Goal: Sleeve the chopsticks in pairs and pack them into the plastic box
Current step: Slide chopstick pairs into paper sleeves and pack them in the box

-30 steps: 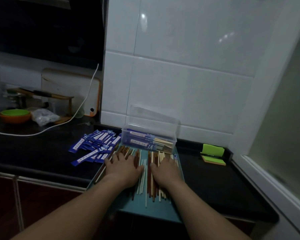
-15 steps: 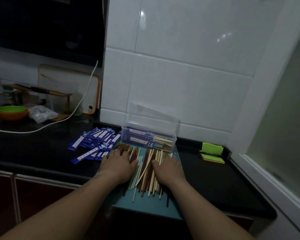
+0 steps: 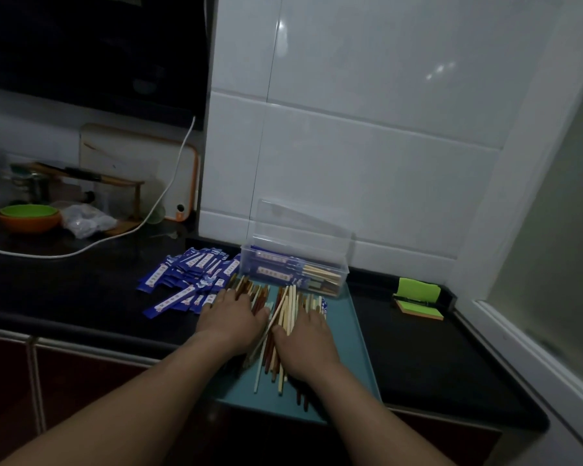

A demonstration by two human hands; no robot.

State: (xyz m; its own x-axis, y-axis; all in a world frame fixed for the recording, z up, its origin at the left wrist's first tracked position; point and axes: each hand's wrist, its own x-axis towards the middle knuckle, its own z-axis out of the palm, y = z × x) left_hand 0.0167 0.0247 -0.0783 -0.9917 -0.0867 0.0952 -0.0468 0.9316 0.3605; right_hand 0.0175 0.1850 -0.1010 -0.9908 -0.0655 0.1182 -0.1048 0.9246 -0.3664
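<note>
Hands closer than half a second before: the left hand (image 3: 233,317) and the right hand (image 3: 305,341) had slid together, palms down, fingers flat and nearly straight, pressing rather than gripping. They crowded the loose pile of slim wooden chopsticks (image 3: 288,307), pale, reddish and brown, into a tighter bundle on the flat teal tray (image 3: 354,348). Stick ends poked out toward its near edge. At the tray's far end sat the clear rectangular plastic box (image 3: 293,274), lid up, sleeved pairs inside. Glossy blue paper sleeves (image 3: 186,280) lay heaped to its left on the black counter (image 3: 435,364).
</note>
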